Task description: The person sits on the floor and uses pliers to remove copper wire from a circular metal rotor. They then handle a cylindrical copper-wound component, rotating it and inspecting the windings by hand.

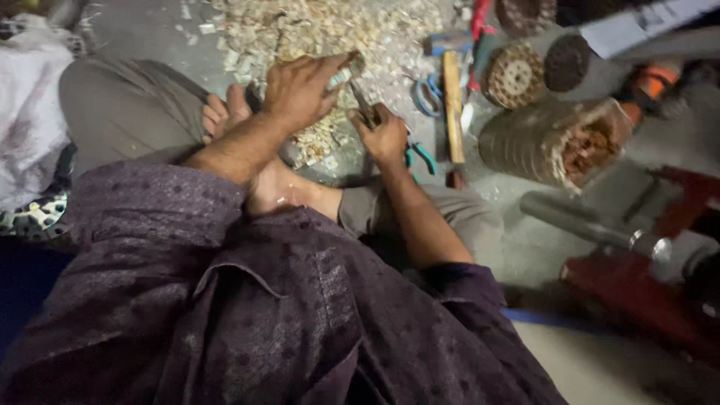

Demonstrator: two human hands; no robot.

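Observation:
My left hand (300,90) is closed around a small pale piece (346,71) that sticks out past my fingers, held low over the floor. My right hand (384,135) grips a thin dark metal tool (363,103) whose tip points up toward that piece. Both hands work just above a pile of light wood chips (322,34) on the grey floor. My bare foot (225,112) rests under my left forearm, and my purple patterned sleeves fill the lower view.
Green-handled pliers (421,156) lie right of my right hand. A hammer with a wooden handle (452,105) and blue scissors (429,94) lie beyond. Stacked round discs (551,142) and a red machine (660,285) stand at right. White cloth (30,112) at left.

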